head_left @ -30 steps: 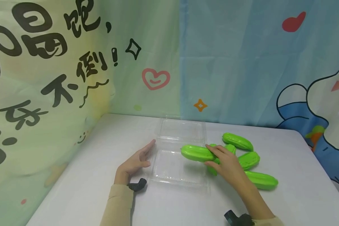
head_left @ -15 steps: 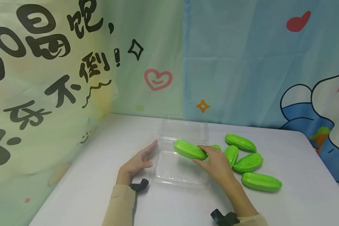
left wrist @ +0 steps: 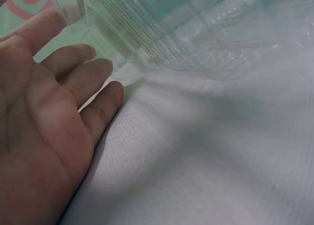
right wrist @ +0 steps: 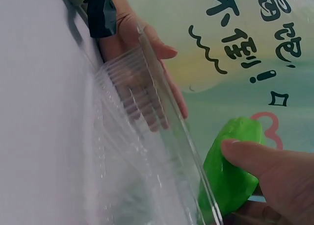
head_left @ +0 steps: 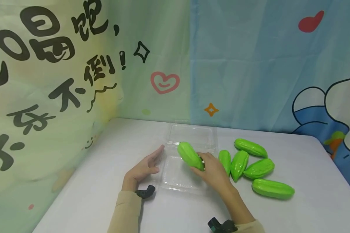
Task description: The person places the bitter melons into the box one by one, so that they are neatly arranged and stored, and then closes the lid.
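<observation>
My right hand (head_left: pixel 214 170) grips a bright green toy cucumber (head_left: pixel 189 156) by its near end, thumb on one side and fingers on the other. It tilts above the base of a clear plastic clamshell box (head_left: pixel 178 176), whose lid (head_left: pixel 192 133) lies folded back. In the right wrist view the cucumber (right wrist: pixel 230 176) shows beyond the box's clear wall. My left hand (head_left: pixel 141 168) stands at the box's left side with fingers extended. Seen from the left wrist, its fingers (left wrist: pixel 93 75) are near the ribbed wall (left wrist: pixel 132 34); whether they touch it I cannot tell.
Several more green vegetables lie right of the box: a plump one (head_left: pixel 250 148) at the back, a ridged pointed one (head_left: pixel 259 168), and a long one (head_left: pixel 273 189) in front. A printed curtain (head_left: pixel 151 64) rises behind the white table (head_left: pixel 175 213).
My right hand has carried the cucumber leftward over the box, away from the other vegetables, and turned its far end upward. My left hand has stayed beside the box.
</observation>
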A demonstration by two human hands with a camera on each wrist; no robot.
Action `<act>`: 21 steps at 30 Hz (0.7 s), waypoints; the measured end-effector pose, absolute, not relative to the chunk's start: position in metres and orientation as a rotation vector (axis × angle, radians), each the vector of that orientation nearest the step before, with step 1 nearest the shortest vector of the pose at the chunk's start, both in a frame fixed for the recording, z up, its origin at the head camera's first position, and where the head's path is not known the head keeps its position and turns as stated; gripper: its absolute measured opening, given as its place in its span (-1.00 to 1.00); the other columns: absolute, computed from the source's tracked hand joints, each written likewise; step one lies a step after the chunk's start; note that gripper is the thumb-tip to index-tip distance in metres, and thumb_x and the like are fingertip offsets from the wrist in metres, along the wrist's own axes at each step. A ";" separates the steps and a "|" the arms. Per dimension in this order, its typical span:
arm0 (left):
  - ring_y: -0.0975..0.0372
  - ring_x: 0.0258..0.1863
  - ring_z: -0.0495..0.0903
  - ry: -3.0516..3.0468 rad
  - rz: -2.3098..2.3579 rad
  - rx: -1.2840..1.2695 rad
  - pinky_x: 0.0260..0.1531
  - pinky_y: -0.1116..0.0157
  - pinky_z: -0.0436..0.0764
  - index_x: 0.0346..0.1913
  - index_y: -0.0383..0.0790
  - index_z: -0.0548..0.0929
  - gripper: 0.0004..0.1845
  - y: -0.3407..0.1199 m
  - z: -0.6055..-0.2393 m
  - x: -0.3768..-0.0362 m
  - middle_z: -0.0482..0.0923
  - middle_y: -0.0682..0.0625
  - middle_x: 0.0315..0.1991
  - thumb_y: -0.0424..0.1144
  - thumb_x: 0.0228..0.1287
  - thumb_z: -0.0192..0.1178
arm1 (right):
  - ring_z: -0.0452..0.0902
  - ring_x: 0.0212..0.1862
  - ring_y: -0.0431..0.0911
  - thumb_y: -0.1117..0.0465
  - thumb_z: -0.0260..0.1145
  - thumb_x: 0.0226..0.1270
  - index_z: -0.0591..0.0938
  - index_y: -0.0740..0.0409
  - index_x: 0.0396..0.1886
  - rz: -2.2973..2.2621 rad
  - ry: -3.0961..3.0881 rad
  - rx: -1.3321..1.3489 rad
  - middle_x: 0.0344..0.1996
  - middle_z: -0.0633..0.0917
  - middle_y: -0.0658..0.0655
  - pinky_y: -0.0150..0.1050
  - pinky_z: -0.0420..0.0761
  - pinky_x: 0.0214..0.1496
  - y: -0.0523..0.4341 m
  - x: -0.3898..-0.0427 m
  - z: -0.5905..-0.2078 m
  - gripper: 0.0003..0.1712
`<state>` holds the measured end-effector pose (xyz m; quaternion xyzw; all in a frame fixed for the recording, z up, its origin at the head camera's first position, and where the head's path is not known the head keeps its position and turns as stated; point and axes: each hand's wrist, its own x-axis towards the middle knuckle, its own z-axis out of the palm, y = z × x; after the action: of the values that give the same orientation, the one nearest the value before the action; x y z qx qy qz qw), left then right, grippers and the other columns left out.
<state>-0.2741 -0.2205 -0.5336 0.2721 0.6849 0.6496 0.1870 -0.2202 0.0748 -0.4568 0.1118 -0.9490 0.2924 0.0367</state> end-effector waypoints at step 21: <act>0.16 0.53 -0.26 1.976 1.788 0.788 0.47 0.14 -0.15 0.52 -0.06 -0.08 0.13 -0.221 -0.536 -0.276 -0.23 0.08 0.55 0.12 -0.01 0.40 | 0.64 -0.16 -0.02 -0.07 0.45 0.06 0.53 0.18 0.17 1.403 -2.990 0.065 -0.16 0.72 0.17 -0.14 0.64 -0.20 0.037 -0.234 -0.468 -0.29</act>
<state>-0.2760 -0.2210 -0.5360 0.2790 0.6993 0.6329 0.1803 -0.2340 0.0371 -0.4680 0.0197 -0.9022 0.4233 -0.0810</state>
